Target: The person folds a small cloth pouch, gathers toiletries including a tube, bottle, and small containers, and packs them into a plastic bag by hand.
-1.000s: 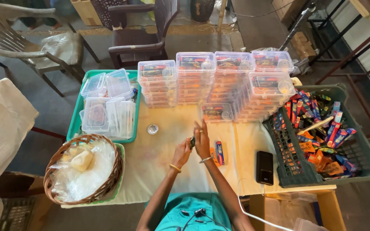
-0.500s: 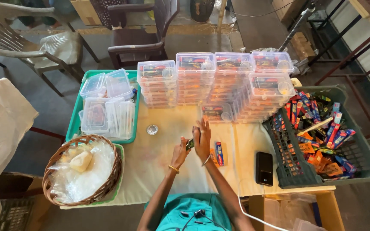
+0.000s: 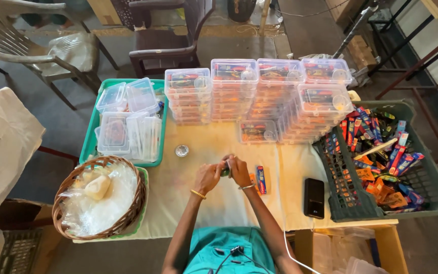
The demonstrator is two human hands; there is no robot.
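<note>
From the head camera, both hands meet over the middle of the table (image 3: pixel 198 203), which is covered in a pale cloth. The left hand (image 3: pixel 208 176) and the right hand (image 3: pixel 239 170) press together around a small dark green item (image 3: pixel 225 171); each grip is closed on it, fingers curled, and the item shows only as a sliver between the fingertips (too small to tell what it is). Just right of the right wrist lies a small blue and red packet (image 3: pixel 260 179), flat on the cloth. A black phone (image 3: pixel 314 198) lies further right, near a dark green crate (image 3: pixel 340 203) full of bright packets. Beyond the hands stand stacks of clear lidded boxes (image 3: pixel 259 96). To the left sit a green tray (image 3: pixel 90 142) with empty clear boxes and a wicker basket (image 3: pixel 97 203) lined with plastic.
</note>
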